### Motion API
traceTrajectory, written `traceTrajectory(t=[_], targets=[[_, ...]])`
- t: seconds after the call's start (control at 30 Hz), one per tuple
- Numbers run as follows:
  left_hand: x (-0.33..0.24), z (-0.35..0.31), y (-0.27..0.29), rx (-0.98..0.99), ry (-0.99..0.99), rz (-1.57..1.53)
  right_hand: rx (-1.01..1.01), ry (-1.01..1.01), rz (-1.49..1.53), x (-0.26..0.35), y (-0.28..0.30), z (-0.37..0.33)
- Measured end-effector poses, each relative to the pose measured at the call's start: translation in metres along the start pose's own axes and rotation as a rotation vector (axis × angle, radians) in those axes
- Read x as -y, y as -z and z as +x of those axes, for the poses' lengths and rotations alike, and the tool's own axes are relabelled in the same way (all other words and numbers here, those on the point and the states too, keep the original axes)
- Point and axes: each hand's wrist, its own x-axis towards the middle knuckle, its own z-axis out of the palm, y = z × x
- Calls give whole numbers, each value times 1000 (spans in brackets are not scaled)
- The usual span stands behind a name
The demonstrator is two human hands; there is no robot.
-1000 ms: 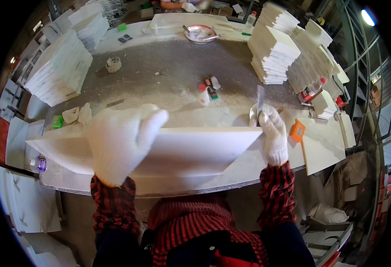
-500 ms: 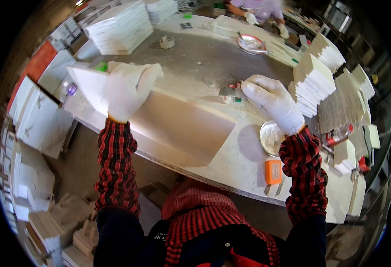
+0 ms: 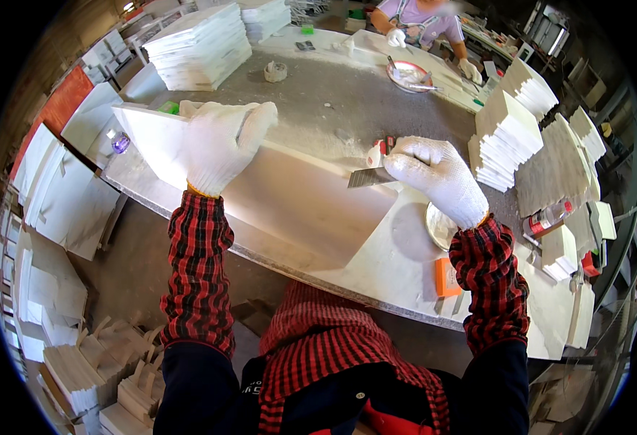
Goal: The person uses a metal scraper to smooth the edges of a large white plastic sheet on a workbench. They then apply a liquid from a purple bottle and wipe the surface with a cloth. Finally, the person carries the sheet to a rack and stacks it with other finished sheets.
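A pale marble-look tile is held tilted on edge along the near side of the table. My left hand, in a white knit glove, is closed over its upper edge, left of the middle. My gloved right hand grips a putty knife; its handle is mostly hidden in the fingers. The wide metal blade points left, over the tile's upper edge near the right end; whether it touches cannot be told. Below the right wrist, a dish of white paste is partly covered. An orange box stands nearer me.
Tile stacks rise at the back left and right. A bowl with tools lies toward the far side, where a co-worker's gloved hand shows. A purple bottle stands left; a red-labelled bottle lies right.
My right hand has brought the putty knife nearer me, down toward the tile's upper edge. My left hand and the tile have shifted slightly right.
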Motion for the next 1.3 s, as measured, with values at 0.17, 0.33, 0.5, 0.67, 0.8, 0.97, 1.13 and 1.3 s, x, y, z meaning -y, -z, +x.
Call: traceTrajectory(t=[0.17, 0.33, 0.5, 0.67, 0.8, 0.97, 1.13, 1.3], targets=[[3, -2, -3, -25, -3, -67, -17, -4, 34, -2, 1, -10], [3, -1, 3, 15, -19, -38, -10, -46, -57, 1, 11, -19], [3, -3, 2, -32, -80, -28, 16, -59, -47, 1, 11, -16], [1, -2, 1, 14, -65, -23, 21, 15, -16, 2, -3, -3], [1, -1, -1, 12, 1, -73, -3, 10, 42, -7, 4, -12], [5, -4, -2, -69, -30, -71, -13, -93, -21, 1, 9, -19], [2, -3, -7, -68, -24, -62, -91, -110, 72, 2, -2, -24], [1, -3, -9, -53, 26, -84, -96, -119, -14, 7, 1, -30]])
